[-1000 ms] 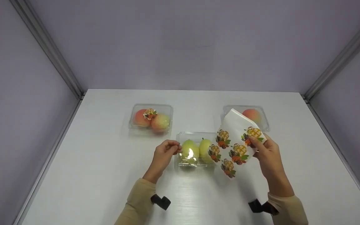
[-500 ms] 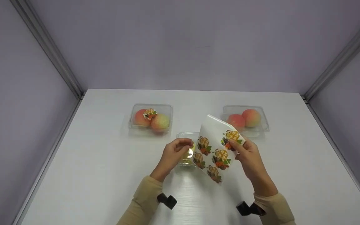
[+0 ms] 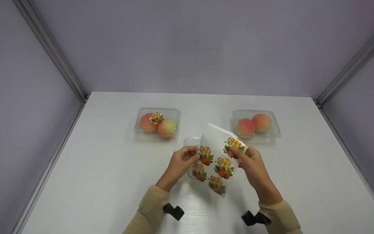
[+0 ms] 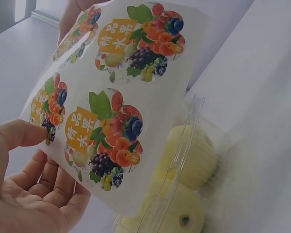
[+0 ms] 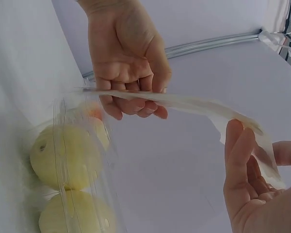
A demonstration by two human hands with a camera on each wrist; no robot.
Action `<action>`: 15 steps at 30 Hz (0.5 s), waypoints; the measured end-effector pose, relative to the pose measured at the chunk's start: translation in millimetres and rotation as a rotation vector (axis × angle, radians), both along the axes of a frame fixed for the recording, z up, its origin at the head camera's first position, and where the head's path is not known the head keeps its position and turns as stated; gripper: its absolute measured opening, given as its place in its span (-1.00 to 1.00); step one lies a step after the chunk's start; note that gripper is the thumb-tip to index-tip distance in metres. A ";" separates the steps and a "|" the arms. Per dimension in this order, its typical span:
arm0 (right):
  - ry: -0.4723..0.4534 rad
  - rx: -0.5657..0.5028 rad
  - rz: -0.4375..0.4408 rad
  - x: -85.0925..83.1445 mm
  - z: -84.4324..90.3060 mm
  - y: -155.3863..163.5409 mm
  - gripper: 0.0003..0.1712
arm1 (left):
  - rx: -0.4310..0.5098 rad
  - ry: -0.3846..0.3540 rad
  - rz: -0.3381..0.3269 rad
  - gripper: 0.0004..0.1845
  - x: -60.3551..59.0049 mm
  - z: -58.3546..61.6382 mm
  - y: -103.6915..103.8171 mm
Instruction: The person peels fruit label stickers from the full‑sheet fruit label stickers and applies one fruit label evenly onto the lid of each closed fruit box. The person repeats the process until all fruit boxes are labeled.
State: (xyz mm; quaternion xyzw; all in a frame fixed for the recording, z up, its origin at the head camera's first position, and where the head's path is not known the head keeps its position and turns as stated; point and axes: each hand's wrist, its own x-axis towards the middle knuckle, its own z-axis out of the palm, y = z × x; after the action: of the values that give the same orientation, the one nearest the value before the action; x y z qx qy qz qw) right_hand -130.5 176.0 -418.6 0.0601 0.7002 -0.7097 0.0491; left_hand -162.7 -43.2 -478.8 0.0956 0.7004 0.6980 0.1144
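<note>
A white sheet of fruit-print stickers (image 3: 213,138) hangs tilted between both hands at mid-table. My right hand (image 3: 253,167) pinches its upper right part, thumb on a sticker and fingers behind. My left hand (image 3: 178,165) pinches the left edge; in the left wrist view the thumb (image 4: 22,133) presses a sticker's lower corner, with the fingers behind the sheet. Below the sheet stands a clear plastic box (image 3: 191,141), mostly hidden in the head view. Yellow-green pears (image 4: 196,155) show inside it in the left wrist view.
Two more clear boxes stand farther back on the white table (image 3: 109,169). The left box (image 3: 173,112) holds two peaches and bears a fruit sticker (image 3: 156,118). Inside the right box (image 3: 239,113) are two peaches, with no sticker visible. Pale walls (image 3: 187,48) enclose the table.
The right hand has brought the sticker sheet leftward and slightly down, over the pear box. My left hand has moved a little right and taken hold of the sheet's left edge.
</note>
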 end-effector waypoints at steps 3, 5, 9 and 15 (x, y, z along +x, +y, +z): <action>-0.011 0.000 -0.021 -1.4 -1.4 0.9 -0.69 | 0.002 -0.005 0.005 -0.69 0.3 0.2 0.3; -0.020 0.003 -0.038 -2.5 -2.6 1.8 -0.69 | 0.009 -0.006 0.003 -0.70 0.8 0.9 0.2; -0.046 0.009 -0.073 -5.2 -5.4 3.2 -0.68 | 0.019 -0.008 0.005 -0.70 1.2 2.8 0.0; -0.065 0.025 -0.084 -7.9 -12.0 1.6 -0.64 | 0.028 0.013 0.031 -0.68 0.1 4.0 -0.6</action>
State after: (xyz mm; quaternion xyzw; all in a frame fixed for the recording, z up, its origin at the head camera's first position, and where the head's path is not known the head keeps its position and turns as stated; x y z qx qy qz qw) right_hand -138.4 177.6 -430.6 0.1132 0.7038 -0.7001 0.0412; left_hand -162.6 -43.7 -474.8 0.0908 0.6926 0.7089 0.0979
